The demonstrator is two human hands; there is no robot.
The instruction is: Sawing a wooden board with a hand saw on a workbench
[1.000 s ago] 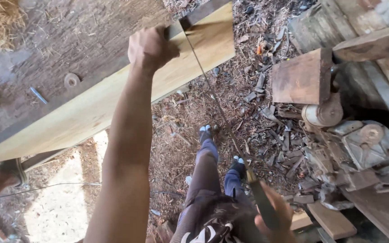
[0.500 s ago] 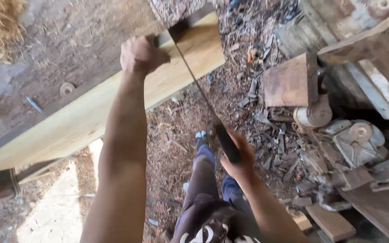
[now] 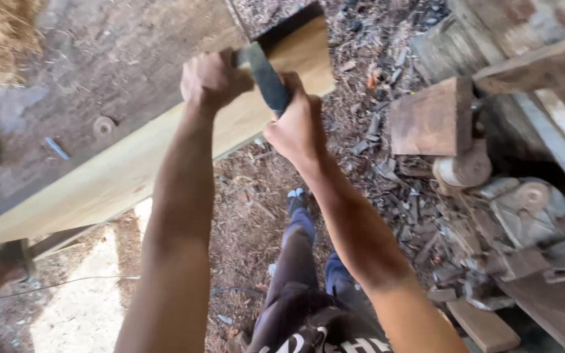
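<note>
Both hands are working at the far end of a long pale wooden plank (image 3: 132,176) — it is lying at a slant across the view, its sawn edge facing the camera; the left hand (image 3: 214,78) is clenching into a fist on the plank's upper edge, near the end; the right hand (image 3: 299,127) is wrapping tight around the dark handle (image 3: 269,78) of a tool, just beside the left hand, handle pointing up and left onto the wood; the blade end is sitting hidden behind the left hand, so its type is unclear; wood chips (image 3: 374,137) are littering the ground below — a rusty machine (image 3: 524,209) is standing at right.
</note>
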